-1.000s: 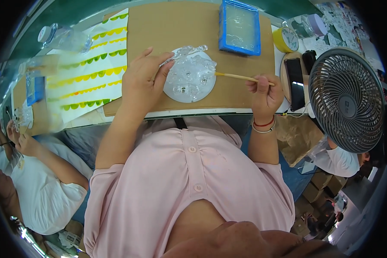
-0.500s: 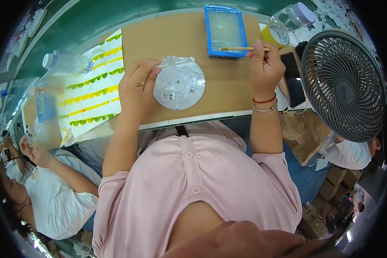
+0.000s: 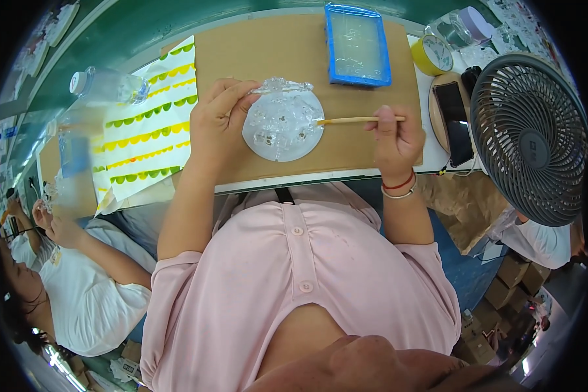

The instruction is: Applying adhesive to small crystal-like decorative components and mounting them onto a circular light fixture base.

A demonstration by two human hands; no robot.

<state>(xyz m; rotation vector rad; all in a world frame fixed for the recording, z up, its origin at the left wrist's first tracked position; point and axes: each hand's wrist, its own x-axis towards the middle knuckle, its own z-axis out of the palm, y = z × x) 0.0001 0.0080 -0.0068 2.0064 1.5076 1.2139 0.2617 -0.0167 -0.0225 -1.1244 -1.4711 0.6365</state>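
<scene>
A round white disc [image 3: 311,108] lies on the cardboard in front of me with clear, glassy plastic parts [image 3: 282,120] on it. At its upper left, my left hand [image 3: 225,114] pinches the end of a long clear plastic piece [image 3: 284,86], which spans the disc's far edge. My right hand [image 3: 398,138] grips a thin wooden stick [image 3: 356,120] between thumb and fingers. Its darker tip points left and reaches the disc's right edge; whether it touches a clear part I cannot tell.
Behind lies a blue-rimmed tray [image 3: 332,62] with pale, translucent contents. To the right are a yellow tape roll [image 3: 432,55], a lidded jar [image 3: 452,31], a phone [image 3: 452,124] and a dark fan [image 3: 532,140]. A bottle [image 3: 114,87] and patterned sheet [image 3: 153,134] lie left, near a co-worker [image 3: 91,287].
The wooden stick in my right hand has moved from the blue tray toward me, down to the disc's right edge. My left hand keeps its pinch on the clear piece.
</scene>
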